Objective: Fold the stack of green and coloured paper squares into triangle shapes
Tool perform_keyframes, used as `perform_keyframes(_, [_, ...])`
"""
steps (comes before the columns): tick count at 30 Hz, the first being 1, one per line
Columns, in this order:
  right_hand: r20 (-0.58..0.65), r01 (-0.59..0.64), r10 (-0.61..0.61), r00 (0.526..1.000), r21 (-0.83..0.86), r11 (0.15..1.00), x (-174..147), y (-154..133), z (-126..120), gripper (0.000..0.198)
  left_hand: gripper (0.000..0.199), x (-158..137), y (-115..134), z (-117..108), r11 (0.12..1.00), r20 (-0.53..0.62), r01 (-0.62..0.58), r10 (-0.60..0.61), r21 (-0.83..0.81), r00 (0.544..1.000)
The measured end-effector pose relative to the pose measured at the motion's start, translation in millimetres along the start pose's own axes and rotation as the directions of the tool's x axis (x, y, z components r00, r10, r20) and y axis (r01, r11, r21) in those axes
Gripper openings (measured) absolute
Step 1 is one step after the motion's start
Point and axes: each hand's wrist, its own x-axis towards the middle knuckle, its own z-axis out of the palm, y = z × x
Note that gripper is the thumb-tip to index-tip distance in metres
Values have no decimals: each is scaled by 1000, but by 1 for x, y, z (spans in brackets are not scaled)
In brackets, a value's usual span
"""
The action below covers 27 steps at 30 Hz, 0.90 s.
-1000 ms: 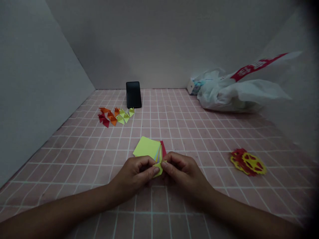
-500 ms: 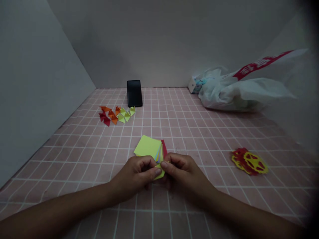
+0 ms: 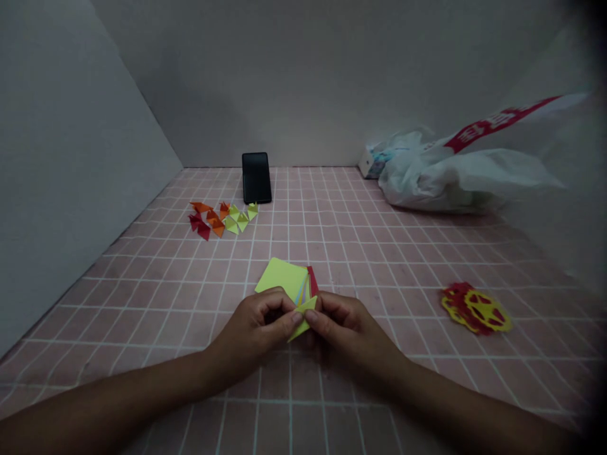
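Observation:
Between my two hands is a small folded piece of yellow-green paper [image 3: 300,328], held over the near part of the table. My left hand [image 3: 262,325] pinches its left side between thumb and forefinger. My right hand [image 3: 348,325] grips the right side the same way, its thumb lying on the paper. The other fingertips are tucked out of sight. Just behind the hands lies a fanned stack of coloured paper sheets [image 3: 281,278], yellow-green on top, with blue, yellow and red edges showing at its right.
Several small folded paper pieces [image 3: 217,225] in red, orange and yellow-green lie at the back left. A black phone [image 3: 257,178] leans behind them. Red and yellow cut-outs [image 3: 487,311] lie at right. A white plastic bag [image 3: 427,183] and a patterned box [image 3: 372,162] stand at back right.
The folded paper has turned between my fingers, and a pointed corner now sticks up at upper right. My left thumb has shifted slightly up. The things on the table have stayed put.

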Motion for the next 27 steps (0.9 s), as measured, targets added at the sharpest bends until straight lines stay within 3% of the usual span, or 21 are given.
perform_keyframes(4, [7, -18, 18, 1000, -42, 999, 0, -1, 1, 33, 24, 0, -1, 1, 999, -27, 25, -26, -42, 999])
perform_keyframes(10, [69, -9, 14, 997, -82, 997, -2, -6, 1, 32, 25, -4, -5, 3, 959, 58, 152, -143, -237, 988])
perform_keyframes(14, [86, 14, -5, 996, -105, 994, -3, -7, -1, 32, 29, -4, -6, 3, 949, 66, 163, -151, -271, 986])
perform_keyframes(18, [61, 81, -71, 996, -202, 976, -1, -4, -4, 29, 25, -1, -6, 2, 955, 103, 199, -180, -222, 978])
perform_keyframes(27, [37, 43, -42, 998, -31, 999, -1, 2, -4, 24, 25, -3, -8, 6, 993, 135, 104, -94, -64, 986])
